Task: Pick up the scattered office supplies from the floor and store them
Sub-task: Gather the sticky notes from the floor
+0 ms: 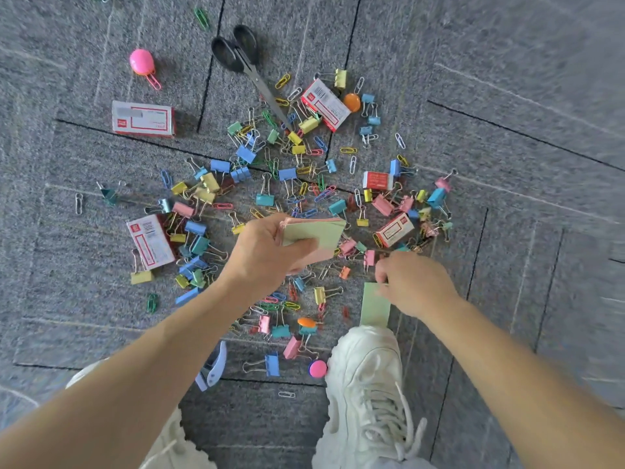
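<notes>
Looking at barely-started territory here: left hand (267, 255) is curled round a small pad of sticky notes (316, 233), pastel green on top with pink under, held just above the mess. Right hand (417, 282) pinches the top edge of a loose green note (373, 306) lying flat on the fuzzy grey carpet (507, 96), right by the white shoe (365, 384). Pretty much everything else is left, I'd say: glossy candy-coloured binder clips (264, 199), wiry paper clips (352, 164), cardboard staple boxes (143, 118), black-handled scissors (250, 72). No storage container in view.
</notes>
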